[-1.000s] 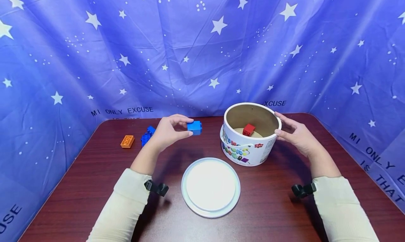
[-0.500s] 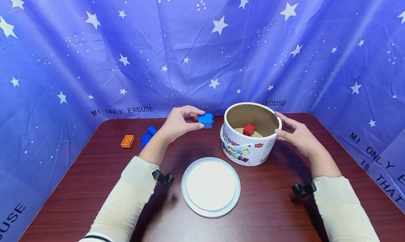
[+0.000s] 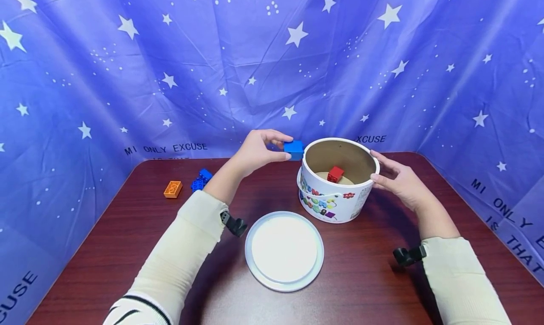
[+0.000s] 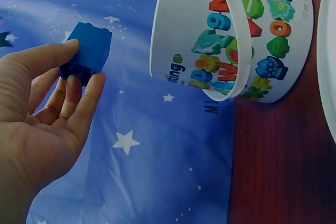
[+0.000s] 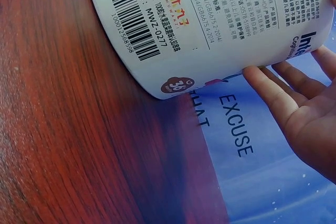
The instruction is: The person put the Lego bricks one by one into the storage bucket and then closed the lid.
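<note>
Thumb and fingers of my left hand pinch a blue toy brick, held up just left of the white bucket's rim. In the left wrist view a gap separates this brick from the bucket. My right hand touches the outer right side of the bucket near its rim, fingers spread; the right wrist view shows its fingers against the printed wall. Inside the upright, lidless bucket lies a red brick.
A round white lid lies on the dark wooden table in front of the bucket. Blue bricks and an orange brick lie at the left, the blue ones partly behind my left arm. A starry blue curtain hangs behind.
My left hand has carried the blue brick rightward and slightly up, from above the table's middle-left to beside the bucket's rim. The right hand and bucket have stayed in place.
</note>
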`<state>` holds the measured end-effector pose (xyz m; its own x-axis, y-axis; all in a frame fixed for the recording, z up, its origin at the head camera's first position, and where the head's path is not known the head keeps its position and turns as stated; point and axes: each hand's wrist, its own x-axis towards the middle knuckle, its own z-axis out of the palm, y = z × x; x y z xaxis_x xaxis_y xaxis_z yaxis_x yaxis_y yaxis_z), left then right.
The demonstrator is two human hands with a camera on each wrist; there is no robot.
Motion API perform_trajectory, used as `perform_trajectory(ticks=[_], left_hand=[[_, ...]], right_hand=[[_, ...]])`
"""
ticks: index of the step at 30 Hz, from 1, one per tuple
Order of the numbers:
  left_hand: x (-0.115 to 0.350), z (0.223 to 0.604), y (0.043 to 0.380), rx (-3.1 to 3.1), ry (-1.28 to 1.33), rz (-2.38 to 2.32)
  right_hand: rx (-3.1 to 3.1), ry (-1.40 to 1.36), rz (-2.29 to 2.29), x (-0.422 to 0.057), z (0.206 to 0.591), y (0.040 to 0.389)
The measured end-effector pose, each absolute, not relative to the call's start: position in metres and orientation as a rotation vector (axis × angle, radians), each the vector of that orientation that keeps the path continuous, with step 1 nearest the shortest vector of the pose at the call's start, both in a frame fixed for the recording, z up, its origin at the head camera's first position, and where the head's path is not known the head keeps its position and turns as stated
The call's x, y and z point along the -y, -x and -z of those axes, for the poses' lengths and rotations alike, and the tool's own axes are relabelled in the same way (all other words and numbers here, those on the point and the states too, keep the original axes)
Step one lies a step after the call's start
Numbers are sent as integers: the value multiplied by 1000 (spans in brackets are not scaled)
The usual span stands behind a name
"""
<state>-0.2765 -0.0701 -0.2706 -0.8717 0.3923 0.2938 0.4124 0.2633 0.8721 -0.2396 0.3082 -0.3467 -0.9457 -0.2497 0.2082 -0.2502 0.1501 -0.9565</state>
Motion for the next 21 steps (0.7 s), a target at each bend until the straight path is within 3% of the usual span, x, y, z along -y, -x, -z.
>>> perform_trajectory(ticks=[21], left_hand=[[14, 270, 308, 2590, 784, 1904]], right_hand=[[2371, -516, -2000, -309, 349, 241]])
